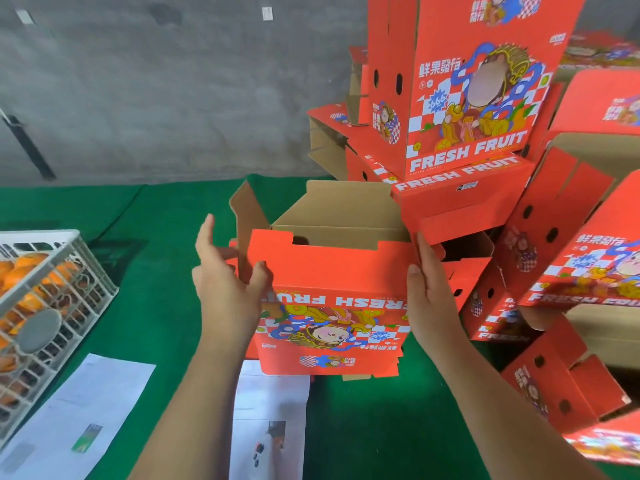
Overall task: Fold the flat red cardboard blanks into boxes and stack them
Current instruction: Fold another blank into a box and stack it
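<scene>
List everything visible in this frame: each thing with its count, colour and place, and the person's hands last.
box being folded: one, red with brown inside, centre, top flaps open, print upside down
folded boxes: many, exact count unclear, red, piled behind and to the right
crate: one, white, left edge, holding orange fruit
paper sheets: at least two, white, near edge of table
table cover: one, green
wall: grey, behind
left hand: thumb on the box's front panel, fingers stretched up beside its left side
right hand: flat against the box's right side
</scene>
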